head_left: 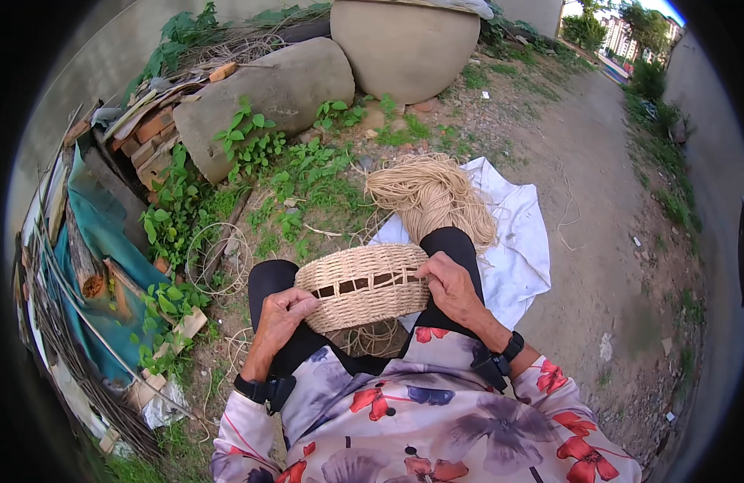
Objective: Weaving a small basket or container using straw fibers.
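Note:
A pale straw-coloured woven basket [370,309] rests across my lap, between my knees. An open band of gaps crossed by short upright strands runs along its side, between two tightly woven parts. My left hand [283,318] grips its left end, thumb lying on the weave and fingers curled. At the right end, my right hand [452,288] pinches the basket by the open band, its fingers bent together. Whether a loose strand sits between those fingertips is too small to make out. Beyond my right knee lies a large bundle of tan cord [436,193] on a white cloth [513,229].
Loose coils of cord [219,258] lie on the ground to the left and under the basket. Bricks [154,125], sticks and a teal sheet [118,266] are piled at left. A concrete cylinder [267,97] and a big round vat [404,48] stand ahead. A dirt path [581,161] runs right.

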`<state>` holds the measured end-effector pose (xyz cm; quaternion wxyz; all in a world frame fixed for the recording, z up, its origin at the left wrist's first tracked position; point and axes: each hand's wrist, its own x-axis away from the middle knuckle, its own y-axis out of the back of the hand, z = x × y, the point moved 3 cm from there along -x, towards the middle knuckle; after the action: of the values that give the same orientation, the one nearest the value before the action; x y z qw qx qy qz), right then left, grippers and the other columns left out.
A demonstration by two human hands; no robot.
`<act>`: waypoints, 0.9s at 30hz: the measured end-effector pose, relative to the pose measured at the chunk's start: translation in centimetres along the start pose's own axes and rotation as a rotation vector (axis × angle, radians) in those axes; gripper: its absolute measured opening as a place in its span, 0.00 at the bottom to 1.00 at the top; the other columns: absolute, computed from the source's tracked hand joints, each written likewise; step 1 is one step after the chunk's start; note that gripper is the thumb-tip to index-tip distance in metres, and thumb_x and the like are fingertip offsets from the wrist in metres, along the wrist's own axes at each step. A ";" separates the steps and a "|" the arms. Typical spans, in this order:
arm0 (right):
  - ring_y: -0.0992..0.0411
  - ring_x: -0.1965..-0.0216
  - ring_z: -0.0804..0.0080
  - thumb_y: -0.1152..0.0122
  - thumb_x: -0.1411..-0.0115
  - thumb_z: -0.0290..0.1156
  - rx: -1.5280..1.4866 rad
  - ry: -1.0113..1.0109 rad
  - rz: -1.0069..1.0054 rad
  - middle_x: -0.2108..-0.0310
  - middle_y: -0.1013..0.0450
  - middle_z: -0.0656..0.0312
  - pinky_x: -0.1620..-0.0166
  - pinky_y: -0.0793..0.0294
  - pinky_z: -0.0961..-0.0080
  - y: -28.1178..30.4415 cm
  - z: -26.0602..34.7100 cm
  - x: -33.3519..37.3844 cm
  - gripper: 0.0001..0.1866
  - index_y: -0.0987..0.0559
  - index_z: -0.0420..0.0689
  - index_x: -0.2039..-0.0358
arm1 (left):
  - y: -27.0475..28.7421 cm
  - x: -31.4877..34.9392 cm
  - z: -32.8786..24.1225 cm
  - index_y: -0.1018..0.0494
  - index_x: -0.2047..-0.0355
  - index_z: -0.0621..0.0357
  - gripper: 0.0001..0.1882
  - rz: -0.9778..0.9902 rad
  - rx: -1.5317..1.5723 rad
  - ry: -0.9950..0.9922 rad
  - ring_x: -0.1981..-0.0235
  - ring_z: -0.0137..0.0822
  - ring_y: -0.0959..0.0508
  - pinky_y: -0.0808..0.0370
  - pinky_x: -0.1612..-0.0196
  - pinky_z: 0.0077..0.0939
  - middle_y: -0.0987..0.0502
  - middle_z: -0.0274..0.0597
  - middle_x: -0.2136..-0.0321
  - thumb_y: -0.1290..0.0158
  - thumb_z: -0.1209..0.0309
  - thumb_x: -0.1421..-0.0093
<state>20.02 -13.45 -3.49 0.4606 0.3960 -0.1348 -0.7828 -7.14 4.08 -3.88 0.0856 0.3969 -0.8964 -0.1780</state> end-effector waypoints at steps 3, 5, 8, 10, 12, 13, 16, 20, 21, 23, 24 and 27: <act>0.29 0.65 0.51 0.51 0.49 0.14 0.000 0.006 -0.036 0.70 0.32 0.53 0.62 0.29 0.62 -0.2 0.0 0.0 0.10 0.26 0.40 0.67 | 0.0 -0.2 0.2 0.22 0.71 0.60 0.07 0.023 0.021 0.006 0.79 0.16 0.35 0.40 0.76 0.15 0.30 0.23 0.81 0.42 0.69 0.40; 0.28 0.65 0.51 0.51 0.49 0.14 -0.012 0.000 -0.054 0.70 0.32 0.53 0.62 0.29 0.62 -0.3 -0.3 0.1 0.10 0.26 0.39 0.67 | -0.1 -0.2 0.0 0.23 0.71 0.58 0.07 0.023 0.027 0.008 0.82 0.16 0.38 0.44 0.79 0.15 0.32 0.22 0.82 0.41 0.68 0.40; 0.28 0.66 0.51 0.51 0.49 0.14 -0.044 -0.009 -0.064 0.70 0.32 0.53 0.63 0.29 0.62 -0.3 -0.4 0.1 0.10 0.27 0.39 0.67 | 0.0 0.0 -0.1 0.23 0.70 0.57 0.08 0.024 0.015 0.016 0.83 0.16 0.39 0.45 0.81 0.15 0.33 0.21 0.83 0.41 0.66 0.40; 0.28 0.66 0.51 0.52 0.50 0.14 -0.056 -0.017 -0.065 0.70 0.32 0.53 0.63 0.29 0.61 -0.2 -0.6 0.2 0.11 0.27 0.39 0.67 | -0.1 0.1 -0.7 0.22 0.71 0.60 0.07 0.025 0.015 0.042 0.81 0.16 0.38 0.43 0.78 0.16 0.33 0.22 0.83 0.41 0.68 0.40; 0.29 0.66 0.51 0.52 0.50 0.13 -0.045 -0.025 -0.068 0.71 0.32 0.53 0.62 0.29 0.61 -0.4 -0.8 0.4 0.11 0.27 0.39 0.67 | -0.1 0.1 -0.7 0.22 0.71 0.62 0.07 0.022 0.014 0.068 0.79 0.17 0.38 0.42 0.76 0.16 0.33 0.23 0.82 0.42 0.70 0.41; 0.29 0.66 0.51 0.52 0.50 0.13 -0.045 -0.025 -0.070 0.71 0.32 0.53 0.62 0.29 0.61 -0.4 -0.8 0.4 0.11 0.27 0.39 0.67 | -0.2 0.1 -0.6 0.22 0.71 0.59 0.07 0.023 0.013 0.045 0.81 0.16 0.39 0.44 0.79 0.15 0.33 0.22 0.83 0.42 0.68 0.40; 0.30 0.65 0.51 0.52 0.51 0.14 -0.022 0.001 -0.056 0.71 0.33 0.53 0.62 0.30 0.61 -0.4 -0.7 0.4 0.11 0.27 0.39 0.68 | -0.2 0.1 0.0 0.23 0.70 0.56 0.07 0.034 0.032 0.022 0.83 0.15 0.40 0.46 0.81 0.14 0.34 0.20 0.83 0.42 0.66 0.39; 0.31 0.64 0.52 0.51 0.51 0.15 -0.013 0.027 0.007 0.70 0.33 0.53 0.61 0.31 0.62 -0.5 -0.6 0.5 0.11 0.27 0.40 0.68 | -0.3 0.3 0.1 0.23 0.69 0.56 0.07 0.046 0.076 0.026 0.83 0.14 0.40 0.47 0.81 0.13 0.34 0.20 0.83 0.42 0.66 0.39; 0.31 0.65 0.53 0.51 0.51 0.15 -0.033 0.034 0.001 0.70 0.33 0.53 0.61 0.31 0.63 -0.6 -0.5 0.4 0.11 0.26 0.40 0.67 | -0.3 0.4 0.0 0.23 0.69 0.56 0.07 0.044 0.077 0.027 0.83 0.14 0.40 0.47 0.81 0.13 0.34 0.20 0.83 0.42 0.66 0.39; 0.31 0.64 0.53 0.51 0.51 0.15 -0.045 0.035 0.003 0.70 0.33 0.53 0.61 0.31 0.64 -0.6 -0.1 0.6 0.11 0.25 0.40 0.67 | -0.2 0.5 -0.3 0.22 0.70 0.61 0.06 0.050 0.116 0.084 0.78 0.16 0.37 0.41 0.75 0.14 0.32 0.22 0.80 0.42 0.71 0.40; 0.31 0.64 0.54 0.51 0.51 0.15 -0.057 0.035 0.001 0.70 0.33 0.54 0.61 0.31 0.64 -0.7 0.1 0.6 0.12 0.24 0.40 0.66 | 0.0 0.5 -0.2 0.22 0.70 0.61 0.06 0.047 0.117 0.087 0.78 0.16 0.37 0.41 0.75 0.14 0.32 0.22 0.80 0.42 0.71 0.40; 0.30 0.64 0.54 0.51 0.50 0.15 -0.086 0.036 0.052 0.70 0.33 0.53 0.60 0.30 0.65 -0.5 0.7 0.1 0.13 0.22 0.40 0.66 | 0.4 0.3 0.1 0.23 0.71 0.61 0.06 0.011 0.067 -0.016 0.77 0.16 0.36 0.39 0.74 0.14 0.31 0.22 0.80 0.42 0.71 0.40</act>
<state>19.16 -13.42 -3.33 0.4997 0.3863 -0.1029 -0.7684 -7.62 4.16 -3.81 0.0660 0.3933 -0.9046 -0.1503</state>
